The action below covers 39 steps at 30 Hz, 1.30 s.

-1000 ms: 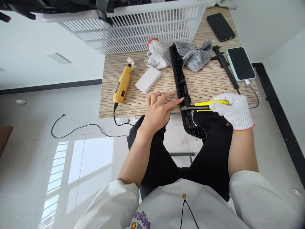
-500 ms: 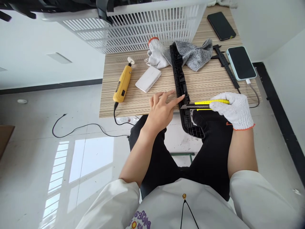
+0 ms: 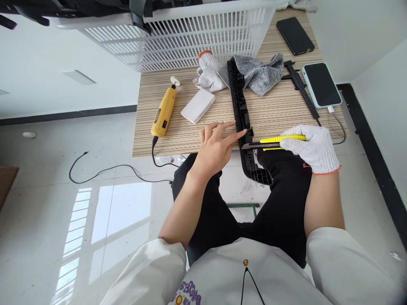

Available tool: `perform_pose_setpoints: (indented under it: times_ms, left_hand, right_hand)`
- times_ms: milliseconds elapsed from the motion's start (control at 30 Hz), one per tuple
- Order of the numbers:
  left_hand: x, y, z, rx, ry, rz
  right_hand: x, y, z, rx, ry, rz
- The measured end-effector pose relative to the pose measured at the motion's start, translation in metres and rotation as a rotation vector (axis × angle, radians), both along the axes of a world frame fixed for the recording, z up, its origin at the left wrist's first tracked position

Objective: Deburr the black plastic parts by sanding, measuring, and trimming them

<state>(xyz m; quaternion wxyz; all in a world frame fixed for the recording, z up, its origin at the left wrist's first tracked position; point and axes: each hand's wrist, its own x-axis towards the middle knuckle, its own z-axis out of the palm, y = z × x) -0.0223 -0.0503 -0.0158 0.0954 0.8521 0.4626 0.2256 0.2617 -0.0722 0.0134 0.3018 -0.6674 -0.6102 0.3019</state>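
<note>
A long black plastic part (image 3: pixel 241 106) with ribs and clips lies across the table, its curved lower end jutting out past the front edge over my legs. My bare left hand (image 3: pixel 216 146) rests at its left side, fingers spread, with the thumb and fingertips touching the part. In a white knitted glove with an orange cuff, my right hand (image 3: pixel 310 148) grips a yellow utility knife (image 3: pixel 269 140). The knife's segmented blade is extended and points left, its tip over the part just below my left fingertips. Whether the blade touches the plastic, I cannot tell.
Left on the table lies a yellow corded rotary tool (image 3: pixel 164 111) beside a white box (image 3: pixel 197 105). Behind are a white glove (image 3: pixel 210 72), a grey cloth (image 3: pixel 259 72) and a white plastic basket (image 3: pixel 190 38). Calipers (image 3: pixel 302 89), a charging phone (image 3: pixel 321 84) and a black phone (image 3: pixel 295 36) lie right.
The knife has shifted very slightly, its blade tip a little lower along the black part. My left hand stays in place.
</note>
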Motion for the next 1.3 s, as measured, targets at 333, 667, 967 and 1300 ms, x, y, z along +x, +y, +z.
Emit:
perform_pose_setpoints:
  times_ms: [333,667,967,1300]
  left_hand:
    - [-0.003,0.001,0.0,-0.008,-0.036,0.027]
    - [-0.003,0.002,-0.001,0.019,-0.076,-0.057]
    - [-0.005,0.004,0.0,0.015,-0.088,-0.074]
    - [0.004,0.003,0.002,-0.001,-0.037,0.092]
  right_hand:
    - [0.0,0.0,0.001,-0.016,0.03,0.001]
    - [0.003,-0.001,-0.003,0.014,0.044,0.02]
    - [0.002,-0.001,-0.001,-0.011,0.04,0.029]
    - [0.003,-0.001,-0.004,-0.014,0.041,0.003]
